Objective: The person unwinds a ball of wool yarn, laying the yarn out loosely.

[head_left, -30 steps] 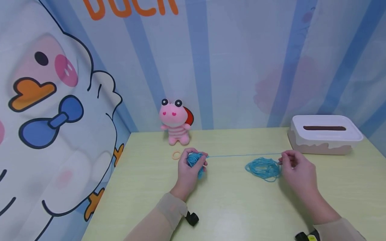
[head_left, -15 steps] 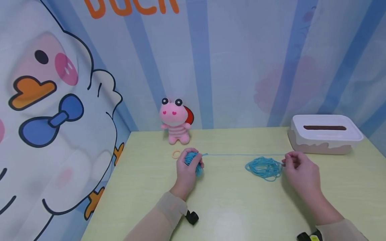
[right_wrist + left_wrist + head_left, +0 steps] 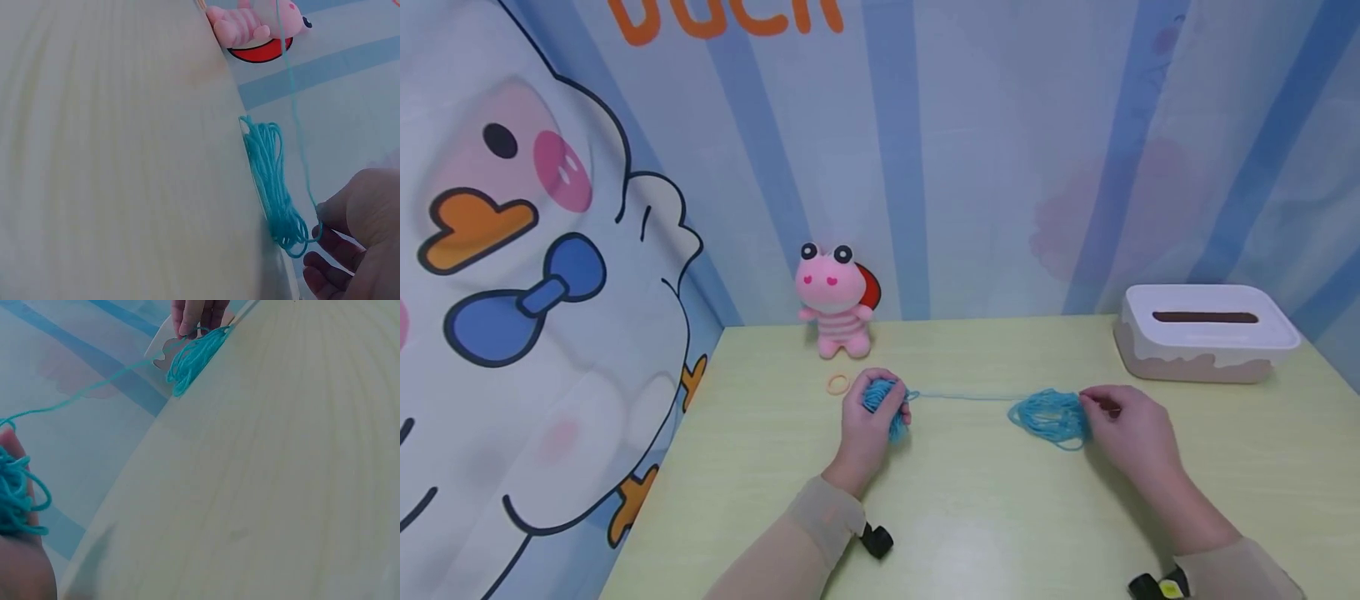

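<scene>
In the head view my left hand [image 3: 868,425] grips a small wound bundle of blue yarn [image 3: 876,395], its fingers curled round it. From that bundle a single strand [image 3: 962,397] runs right, slightly slack, toward my right hand [image 3: 1138,433]. Thumb and forefinger of the right hand pinch the strand, as the right wrist view shows at the fingertips [image 3: 322,212]. Just left of this hand a loose, looped skein of blue yarn [image 3: 1048,417] lies on the table. A bit of strand links the skein to the pinching fingers.
A pink plush toy [image 3: 835,300] stands at the back of the table [image 3: 970,517]. An orange ring-shaped band [image 3: 838,384] lies before it, near the left hand. At the back right sits a white and brown tissue box [image 3: 1210,333]. A printed curtain [image 3: 985,167] hangs behind.
My right hand has moved slightly left, closer to the skein, after shifting a little right. The strand between the hands has gone from taut to slack. The left hand has barely moved.
</scene>
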The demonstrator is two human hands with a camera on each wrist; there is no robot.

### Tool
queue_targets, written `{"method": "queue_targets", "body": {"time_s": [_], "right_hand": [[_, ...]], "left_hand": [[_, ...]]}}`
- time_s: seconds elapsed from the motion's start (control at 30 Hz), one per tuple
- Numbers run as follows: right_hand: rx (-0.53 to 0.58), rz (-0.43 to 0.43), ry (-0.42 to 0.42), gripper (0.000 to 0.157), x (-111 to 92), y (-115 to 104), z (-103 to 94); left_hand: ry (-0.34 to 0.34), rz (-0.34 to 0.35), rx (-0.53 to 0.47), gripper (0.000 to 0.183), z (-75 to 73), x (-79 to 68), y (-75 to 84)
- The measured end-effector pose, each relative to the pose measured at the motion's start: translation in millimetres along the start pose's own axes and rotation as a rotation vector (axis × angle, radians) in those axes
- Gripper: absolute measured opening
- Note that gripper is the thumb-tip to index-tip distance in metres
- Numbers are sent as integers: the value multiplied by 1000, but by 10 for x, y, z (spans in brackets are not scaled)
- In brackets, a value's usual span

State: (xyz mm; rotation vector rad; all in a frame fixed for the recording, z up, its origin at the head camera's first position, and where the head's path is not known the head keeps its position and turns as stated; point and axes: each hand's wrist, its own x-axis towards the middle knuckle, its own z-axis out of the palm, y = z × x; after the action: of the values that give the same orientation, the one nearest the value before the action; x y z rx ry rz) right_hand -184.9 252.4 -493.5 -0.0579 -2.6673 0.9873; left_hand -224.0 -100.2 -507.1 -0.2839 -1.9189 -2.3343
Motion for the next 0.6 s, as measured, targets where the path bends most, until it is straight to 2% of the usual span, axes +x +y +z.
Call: {"method": "queue_targets", "body": {"time_s": [0.13,0.23,0.3,0.37,0.43,0.53,0.6], "right_hand": [[51,-69,68,23,-11,-168,107],[87,-220,136,22,-33,-384,244],[94,-330,125,22,-53,-542,358],[87,-399,52,24,-73,-704,472],[82,-421,-63,31,-87,-841,585],[70,-391,-225,43,-101,-1016,735],[69,-371,-285,46,-97,-1100,813]], "left_hand": [[-22,-3,10,17,-6,2,-11],[-30,-3,15,19,-5,2,-3],[-35,-3,19,19,-4,-2,5],[-43,-2,21,18,-3,-3,8],[-53,-2,13,17,-3,-6,7],[-77,0,-1,16,1,-7,2],[-86,-1,-8,14,5,-7,-2]]}}
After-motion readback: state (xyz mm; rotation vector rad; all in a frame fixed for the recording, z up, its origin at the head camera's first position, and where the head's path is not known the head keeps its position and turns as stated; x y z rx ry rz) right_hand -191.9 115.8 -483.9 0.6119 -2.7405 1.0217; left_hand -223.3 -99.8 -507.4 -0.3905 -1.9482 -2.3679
